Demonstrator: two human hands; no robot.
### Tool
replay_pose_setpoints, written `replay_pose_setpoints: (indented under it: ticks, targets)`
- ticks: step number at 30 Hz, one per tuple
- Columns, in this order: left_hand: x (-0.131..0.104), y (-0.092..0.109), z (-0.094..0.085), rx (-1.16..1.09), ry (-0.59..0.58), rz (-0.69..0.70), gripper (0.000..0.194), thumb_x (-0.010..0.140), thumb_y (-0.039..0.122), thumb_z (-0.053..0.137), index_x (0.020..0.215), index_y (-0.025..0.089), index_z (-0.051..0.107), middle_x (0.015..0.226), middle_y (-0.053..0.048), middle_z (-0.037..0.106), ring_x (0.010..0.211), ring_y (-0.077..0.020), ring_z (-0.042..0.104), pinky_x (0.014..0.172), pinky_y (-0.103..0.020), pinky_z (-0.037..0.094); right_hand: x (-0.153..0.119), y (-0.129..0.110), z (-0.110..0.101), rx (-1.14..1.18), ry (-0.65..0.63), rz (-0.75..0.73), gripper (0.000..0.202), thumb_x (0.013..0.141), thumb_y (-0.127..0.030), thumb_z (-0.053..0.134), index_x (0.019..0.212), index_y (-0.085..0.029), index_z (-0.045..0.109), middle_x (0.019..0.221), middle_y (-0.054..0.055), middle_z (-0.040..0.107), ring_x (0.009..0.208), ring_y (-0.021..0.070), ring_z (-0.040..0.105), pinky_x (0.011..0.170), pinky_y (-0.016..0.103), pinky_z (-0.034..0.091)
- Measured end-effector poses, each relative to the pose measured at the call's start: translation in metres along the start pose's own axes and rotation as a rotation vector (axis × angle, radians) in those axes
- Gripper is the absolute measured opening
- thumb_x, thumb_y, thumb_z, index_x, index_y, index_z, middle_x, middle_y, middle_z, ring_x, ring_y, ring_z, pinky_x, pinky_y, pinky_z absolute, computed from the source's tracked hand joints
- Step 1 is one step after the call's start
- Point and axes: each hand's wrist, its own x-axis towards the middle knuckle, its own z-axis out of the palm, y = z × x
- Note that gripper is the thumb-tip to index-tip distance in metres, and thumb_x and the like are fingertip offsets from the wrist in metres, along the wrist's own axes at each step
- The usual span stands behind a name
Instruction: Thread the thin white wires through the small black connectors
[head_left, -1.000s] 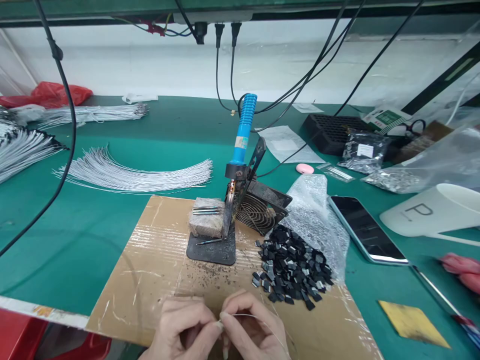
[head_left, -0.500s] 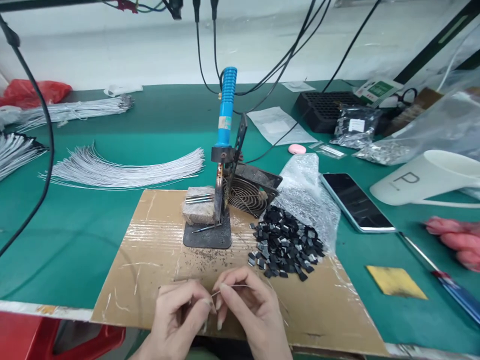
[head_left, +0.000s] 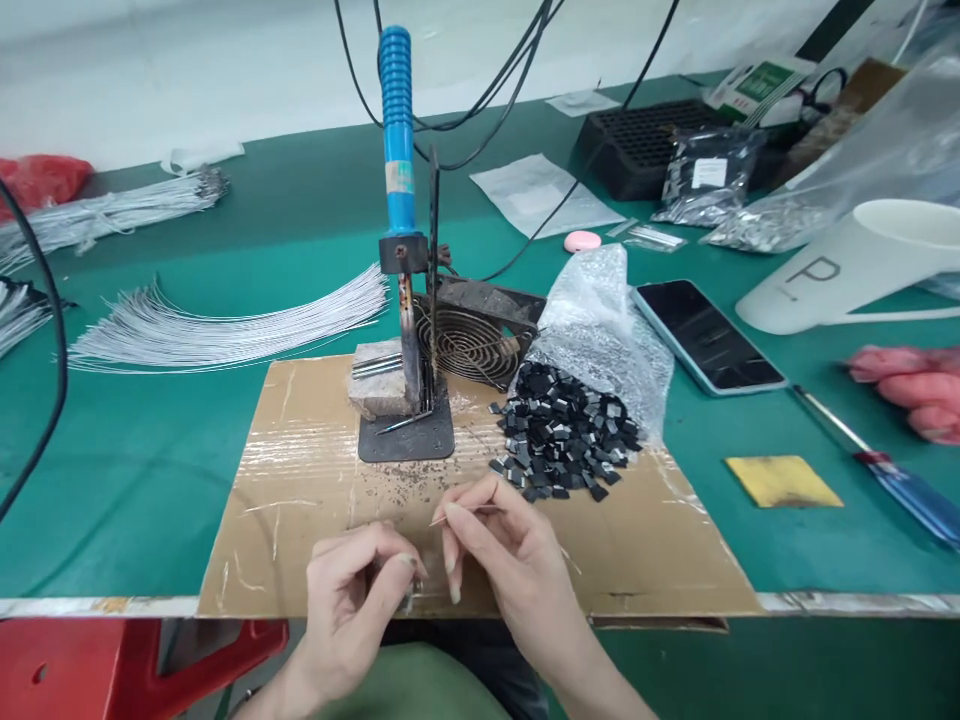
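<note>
Over the front of the cardboard sheet [head_left: 300,560], my right hand [head_left: 499,540] pinches a thin wire [head_left: 480,508] between thumb and forefinger. My left hand [head_left: 360,595] is closed to the left of it, its thumb pressed on the curled forefinger; what it holds is too small to make out. A small gap separates the two hands. Beyond them a blue-handled soldering iron [head_left: 397,130] stands upright in its stand [head_left: 409,435]. Small black pieces [head_left: 570,430] lie heaped right of the stand. A fan of white wires [head_left: 232,335] rests on the green table at the left.
A small fan [head_left: 472,345] sits behind the stand. On the right are bubble wrap [head_left: 592,300], a phone [head_left: 712,335], a white cup [head_left: 832,270], a yellow sponge [head_left: 784,482] and a blue-handled screwdriver [head_left: 915,500]. Black cables hang at the back.
My hands have moved apart, the right one with the wire away from the left. The camera view has shifted, so the table's things appear higher in the picture.
</note>
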Motion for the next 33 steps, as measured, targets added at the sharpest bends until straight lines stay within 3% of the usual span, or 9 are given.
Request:
replay_pose_setpoints:
  ticks: [5, 10, 17, 23, 33]
  targets:
    - [-0.002, -0.001, -0.002, -0.019, 0.008, -0.009, 0.028, 0.1, 0.019, 0.056, 0.077, 0.017, 0.07, 0.063, 0.0, 0.065, 0.057, -0.0101, 0.058, 0.057, -0.02, 0.044, 0.029, -0.027, -0.005, -0.025, 0.0, 0.073, 0.034, 0.084, -0.046, 0.081, 0.078, -0.018, 0.063, 0.059, -0.005, 0.061, 0.045, 0.008, 0.051, 0.047, 0.023, 0.042]
    - [-0.003, -0.001, -0.002, -0.031, 0.009, -0.043, 0.029, 0.1, 0.021, 0.056, 0.076, 0.016, 0.071, 0.062, -0.001, 0.064, 0.056, -0.0116, 0.056, 0.056, -0.023, 0.044, 0.062, -0.046, -0.004, 0.031, 0.01, 0.149, 0.029, 0.078, -0.036, 0.085, 0.072, -0.016, 0.064, 0.058, -0.005, 0.061, 0.047, 0.0066, 0.051, 0.051, 0.022, 0.043]
    - [0.0, 0.002, -0.001, -0.027, 0.013, -0.073, 0.03, 0.099, 0.024, 0.058, 0.073, 0.015, 0.071, 0.059, -0.002, 0.062, 0.054, -0.0126, 0.055, 0.054, -0.023, 0.043, 0.077, -0.038, -0.007, 0.113, 0.02, 0.198, 0.026, 0.074, -0.027, 0.086, 0.069, -0.015, 0.063, 0.057, -0.005, 0.062, 0.047, 0.005, 0.052, 0.05, 0.02, 0.043]
    - [0.001, 0.005, 0.002, -0.045, 0.068, -0.118, 0.03, 0.098, 0.028, 0.062, 0.072, 0.017, 0.071, 0.058, 0.0, 0.059, 0.054, -0.0119, 0.051, 0.054, -0.024, 0.038, 0.078, -0.038, -0.006, 0.132, 0.015, 0.244, 0.017, 0.085, -0.017, 0.074, 0.07, -0.014, 0.066, 0.053, -0.004, 0.061, 0.045, 0.0054, 0.053, 0.048, 0.017, 0.045]
    - [-0.002, -0.001, -0.006, -0.032, -0.022, -0.086, 0.024, 0.1, 0.023, 0.058, 0.081, 0.017, 0.072, 0.062, -0.001, 0.06, 0.057, -0.013, 0.051, 0.055, -0.025, 0.039, 0.086, -0.033, -0.004, 0.146, 0.003, 0.266, 0.019, 0.084, -0.009, 0.074, 0.066, -0.013, 0.068, 0.05, -0.002, 0.06, 0.045, 0.0064, 0.054, 0.045, 0.017, 0.046]
